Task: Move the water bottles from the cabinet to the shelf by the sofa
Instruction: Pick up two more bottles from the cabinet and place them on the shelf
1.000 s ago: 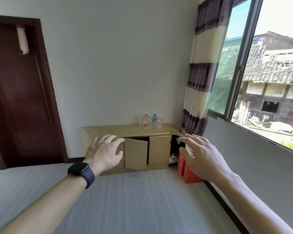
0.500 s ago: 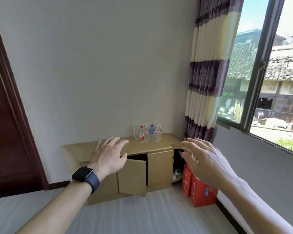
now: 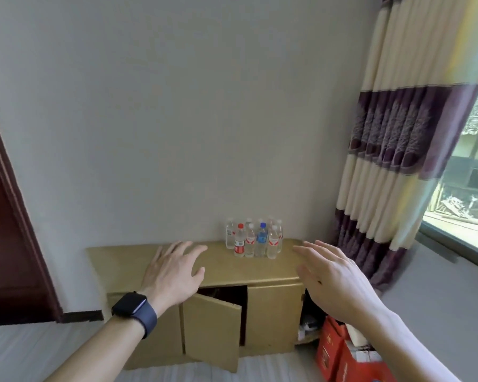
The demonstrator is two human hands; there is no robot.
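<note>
Several clear water bottles point(image 3: 254, 239) stand in a tight cluster on top of a low tan cabinet point(image 3: 226, 268) against the wall; one has a red cap and label, one a blue cap and label. My left hand point(image 3: 173, 271), with a dark watch on the wrist, hovers in front of the cabinet, left of the bottles, fingers spread and holding nothing. To the right of the bottles my right hand point(image 3: 334, 277) is held out flat and empty. Neither hand touches a bottle.
One cabinet door point(image 3: 211, 330) hangs ajar, showing a dark inside. Red boxes point(image 3: 340, 354) stand on the floor right of the cabinet. A striped curtain point(image 3: 398, 150) and window fill the right; a dark wooden door point(image 3: 3, 230) is at the left.
The cabinet and bottles have grown larger and moved toward the centre of the view as I came closer. Both hands stay raised and empty, now level with the cabinet top.
</note>
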